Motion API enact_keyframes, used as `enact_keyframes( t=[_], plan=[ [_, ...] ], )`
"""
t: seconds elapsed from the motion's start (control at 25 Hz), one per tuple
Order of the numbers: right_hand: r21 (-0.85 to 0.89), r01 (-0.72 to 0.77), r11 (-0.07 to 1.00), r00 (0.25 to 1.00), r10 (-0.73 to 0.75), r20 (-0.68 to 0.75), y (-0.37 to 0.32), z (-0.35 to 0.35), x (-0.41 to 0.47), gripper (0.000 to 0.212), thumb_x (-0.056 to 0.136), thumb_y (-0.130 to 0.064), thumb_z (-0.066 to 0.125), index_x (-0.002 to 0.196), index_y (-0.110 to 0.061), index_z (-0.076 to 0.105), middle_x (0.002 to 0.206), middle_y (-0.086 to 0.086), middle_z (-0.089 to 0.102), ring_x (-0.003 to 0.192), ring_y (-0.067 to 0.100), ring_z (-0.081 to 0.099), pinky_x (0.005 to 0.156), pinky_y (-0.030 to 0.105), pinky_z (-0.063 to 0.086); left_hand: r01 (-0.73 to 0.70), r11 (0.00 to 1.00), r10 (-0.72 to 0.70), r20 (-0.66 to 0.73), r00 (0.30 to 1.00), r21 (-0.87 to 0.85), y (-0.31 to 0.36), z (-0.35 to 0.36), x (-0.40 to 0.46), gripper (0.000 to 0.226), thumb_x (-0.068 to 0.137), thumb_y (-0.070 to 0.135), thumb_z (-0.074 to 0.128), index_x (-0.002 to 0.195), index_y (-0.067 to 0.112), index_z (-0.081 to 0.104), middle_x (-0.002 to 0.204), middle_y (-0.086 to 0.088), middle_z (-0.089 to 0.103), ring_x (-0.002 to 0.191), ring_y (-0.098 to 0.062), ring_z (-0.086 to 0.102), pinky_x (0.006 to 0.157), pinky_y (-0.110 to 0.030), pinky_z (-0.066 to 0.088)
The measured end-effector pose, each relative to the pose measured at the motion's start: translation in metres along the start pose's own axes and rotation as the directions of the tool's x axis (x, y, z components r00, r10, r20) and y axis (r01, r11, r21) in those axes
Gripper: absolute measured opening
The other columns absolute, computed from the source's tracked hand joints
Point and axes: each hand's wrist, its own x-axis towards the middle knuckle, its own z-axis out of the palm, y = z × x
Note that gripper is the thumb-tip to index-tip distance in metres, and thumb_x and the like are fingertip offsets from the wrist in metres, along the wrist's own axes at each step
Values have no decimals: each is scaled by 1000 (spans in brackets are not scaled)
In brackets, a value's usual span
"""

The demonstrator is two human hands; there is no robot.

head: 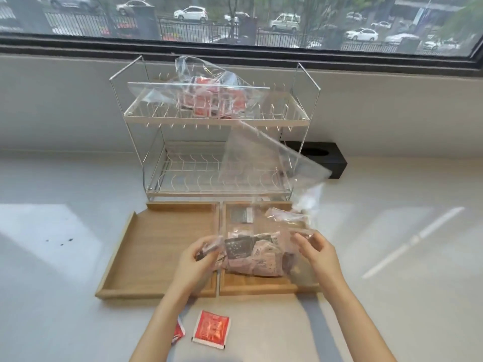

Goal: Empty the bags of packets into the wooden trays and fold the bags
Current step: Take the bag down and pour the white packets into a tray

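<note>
Over the right wooden tray (pixel 261 288), both hands (left hand (pixel 201 259), right hand (pixel 317 253)) pinch a crinkly clear bag (pixel 261 178) of packets (pixel 261 259).

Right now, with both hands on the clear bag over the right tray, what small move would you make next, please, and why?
Probably lift the clear bag higher and shake it. Both the left hand and the right hand pinch it above the right tray, and the pink packets look bunched inside its lower end, so they have yet to drop out.

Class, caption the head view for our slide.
Both hands hold a clear bag of packets over the right tray.
</note>
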Motion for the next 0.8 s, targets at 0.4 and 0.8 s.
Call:
enact_keyframes(
  t=[0.4, 0.8],
  plan=[
    [128, 30, 991, 998, -37, 57, -27, -2, 13, 11, 86, -8, 57, 82, -18, 61, 76, -4, 62, 67, 2, 62, 64, 14, 51, -120, 992, 119, 33, 992, 28, 33, -8, 13, 28, 86, 15, 56, 102, 38, 54, 99, 6, 63, 92, -4, 58, 64, -4, 46],
    [271, 171, 947, 975, -202, 88, -77, -10, 21, 27, 91, -19, 48, 69, -27, 62, 67, -10, 64, 68, 5, 60, 71, 24, 43, -365, 918, 351, -108, 930, -153, 93, -11, 28, 16, 79, 34, 56, 94, 34, 62, 85, 18, 70, 80, 0, 65, 67, -10, 50]
  ],
)
